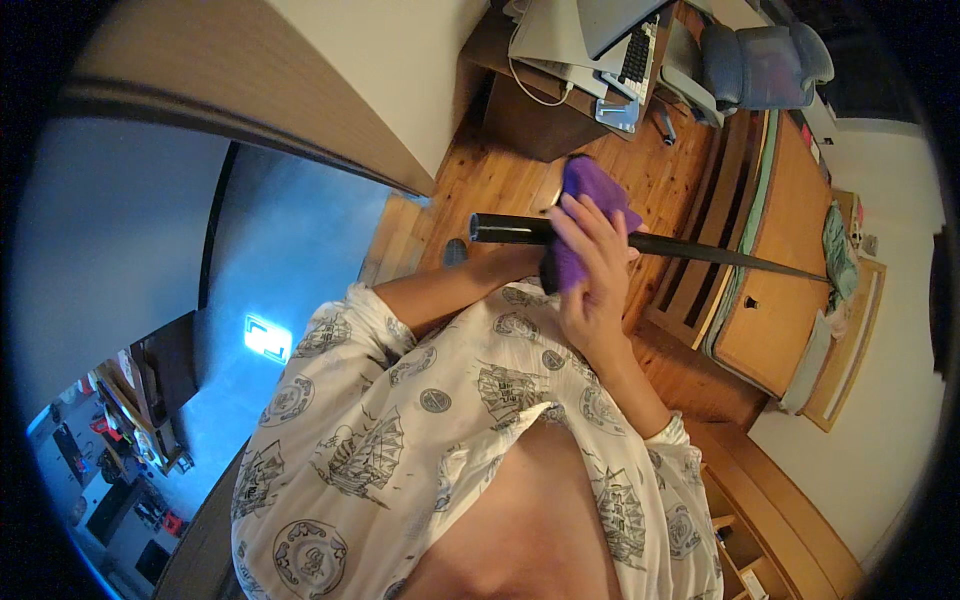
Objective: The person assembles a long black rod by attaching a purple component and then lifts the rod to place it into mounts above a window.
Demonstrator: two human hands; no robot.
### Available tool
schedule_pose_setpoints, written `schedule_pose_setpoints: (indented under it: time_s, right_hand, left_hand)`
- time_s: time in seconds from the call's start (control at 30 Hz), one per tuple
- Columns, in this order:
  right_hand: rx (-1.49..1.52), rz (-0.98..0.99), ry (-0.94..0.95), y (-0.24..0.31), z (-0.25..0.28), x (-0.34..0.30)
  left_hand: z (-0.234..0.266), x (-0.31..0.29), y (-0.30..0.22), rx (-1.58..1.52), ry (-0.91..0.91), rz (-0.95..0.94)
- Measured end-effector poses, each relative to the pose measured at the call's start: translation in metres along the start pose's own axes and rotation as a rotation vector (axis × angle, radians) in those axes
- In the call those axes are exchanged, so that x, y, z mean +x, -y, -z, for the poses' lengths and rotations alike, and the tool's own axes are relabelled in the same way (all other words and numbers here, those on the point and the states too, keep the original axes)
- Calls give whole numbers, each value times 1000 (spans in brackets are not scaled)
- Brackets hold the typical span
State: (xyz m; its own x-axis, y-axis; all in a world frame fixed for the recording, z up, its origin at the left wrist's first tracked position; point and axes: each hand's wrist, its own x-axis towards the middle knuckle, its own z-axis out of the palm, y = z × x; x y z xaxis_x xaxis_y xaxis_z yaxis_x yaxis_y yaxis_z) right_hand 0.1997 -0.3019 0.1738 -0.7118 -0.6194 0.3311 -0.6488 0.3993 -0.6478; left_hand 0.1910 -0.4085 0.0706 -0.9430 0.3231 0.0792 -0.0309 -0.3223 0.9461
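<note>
Purple cloth (590, 190), black rod (700, 252), ship-patterned white shirt (400, 440)

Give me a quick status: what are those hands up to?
Right hand presses purple cloth around black rod. Left hand hidden behind cloth, apparently gripping rod. Nothing blocking the rod.

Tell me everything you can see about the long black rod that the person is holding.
The black rod is long, thin and glossy. It tapers from a thick, round open-looking end at the left to a fine tip at the right, lying nearly level above the wooden floor. A purple cloth is wrapped around its thicker part, pressed on by the right hand. The left hand is hidden behind it.
</note>
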Motion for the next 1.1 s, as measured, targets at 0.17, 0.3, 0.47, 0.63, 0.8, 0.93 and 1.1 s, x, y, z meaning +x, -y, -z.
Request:
schedule_pose_setpoints:
  time_s: [0.17,0.3,0.47,0.63,0.8,0.93,1.1]
  right_hand:
    - [221,92,108,22,-29,31]
    - [1015,-218,57,36,-25,57]
    - [1331,-161,-380,-2,48,67]
    - [1328,28,-249,-42,132,26]
    - [634,-378,-342,-70,126,-20]
    - [911,-527,-278,-86,113,-39]
    - [835,-888,-390,-86,102,-40]
  left_hand:
    - [1,12,1,41,5,-78]
    - [1,24,2,58,5,-138]
    - [1,34,0,96,0,-199]
    - [-4,38,-21,183,-107,-219]
    - [-24,55,-24,166,-237,-64]
    - [-32,63,-24,121,-309,-44]
    - [-28,65,-25,170,-328,9]
